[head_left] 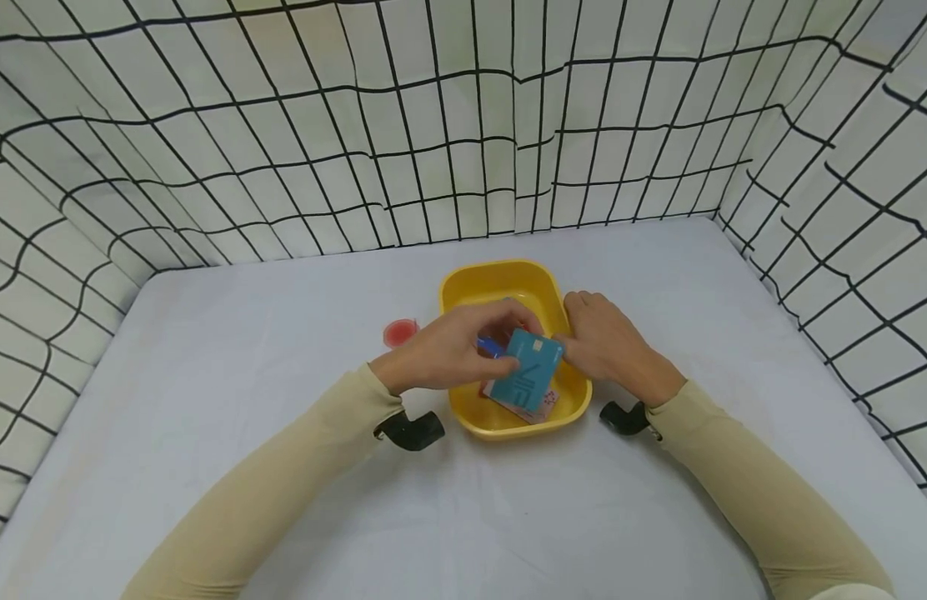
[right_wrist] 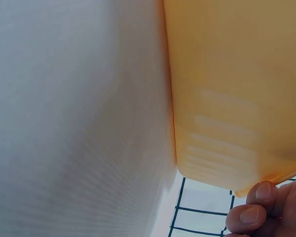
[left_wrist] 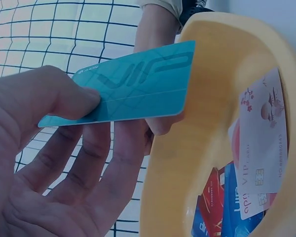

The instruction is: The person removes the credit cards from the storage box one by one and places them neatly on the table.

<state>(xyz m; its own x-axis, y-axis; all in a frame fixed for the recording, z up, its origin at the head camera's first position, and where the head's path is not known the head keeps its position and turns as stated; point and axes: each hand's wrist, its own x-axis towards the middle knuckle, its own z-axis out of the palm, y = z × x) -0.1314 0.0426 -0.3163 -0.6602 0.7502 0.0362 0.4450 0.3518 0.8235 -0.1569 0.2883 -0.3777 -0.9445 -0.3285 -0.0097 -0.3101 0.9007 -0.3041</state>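
My left hand pinches a teal card with a chip and "VIP" lettering between thumb and fingers. It holds the card tilted over a yellow plastic basin. At the basin's right rim, my right hand grips the edge, its thumb on the inner side near the card. Lower in the basin lie other cards: a pale card with a floral print, a red card and blue cards, partly overlapping.
A round red object lies on the white tabletop, left of the basin and close to my left wrist. Pale walls with a black grid enclose the back and sides. Dark wrist-worn devices hang below both wrists.
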